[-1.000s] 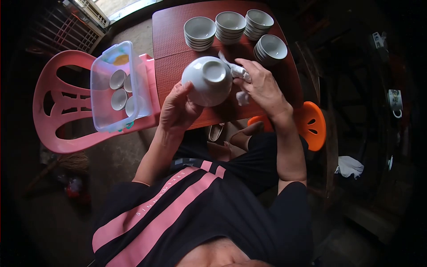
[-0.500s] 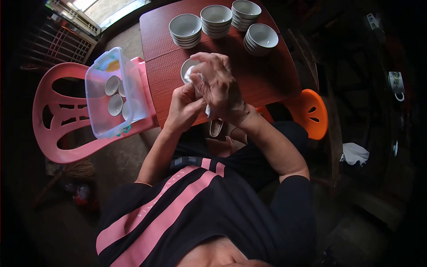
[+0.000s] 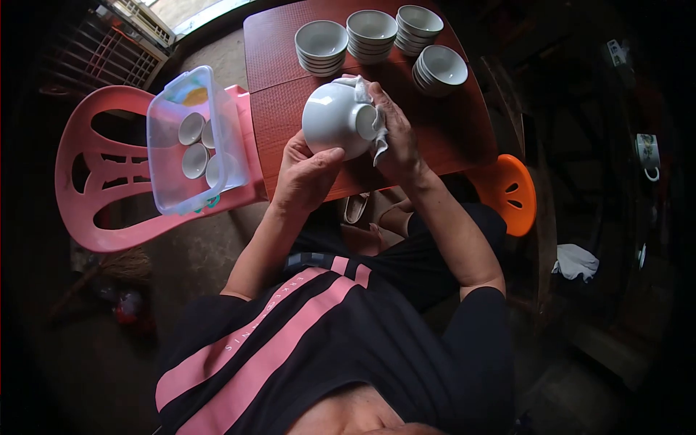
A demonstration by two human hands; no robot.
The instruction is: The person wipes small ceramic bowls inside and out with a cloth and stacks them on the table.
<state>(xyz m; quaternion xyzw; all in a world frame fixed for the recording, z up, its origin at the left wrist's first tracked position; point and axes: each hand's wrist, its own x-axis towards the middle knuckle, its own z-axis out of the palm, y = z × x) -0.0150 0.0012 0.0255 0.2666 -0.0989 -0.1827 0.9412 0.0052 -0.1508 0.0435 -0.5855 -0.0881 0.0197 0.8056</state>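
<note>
A white bowl point(image 3: 330, 119) is held tilted above the near edge of the red table, its foot ring turned toward the right and toward me. My left hand point(image 3: 308, 174) grips its lower left side, the thumb lying along the outer wall. On the far right side, my right hand point(image 3: 397, 141) is closed on a white cloth point(image 3: 379, 134) pressed against the bowl near its foot. Part of the right fingers is hidden behind the cloth and bowl. Beyond the hands stand stacks of white bowls point(image 3: 321, 42) on the table.
A clear plastic bin point(image 3: 235, 174) with several small white bowls sits on a pink chair point(image 3: 94, 235) at left. An orange stool point(image 3: 518, 210) is by the table's right side. Farther right are a white cloth point(image 3: 576, 261) and a mug point(image 3: 647, 154).
The bowl has been turned so its outside and foot now face me. My right hand has moved from in front of the bowl to its right side with the cloth. The view has shifted slightly.
</note>
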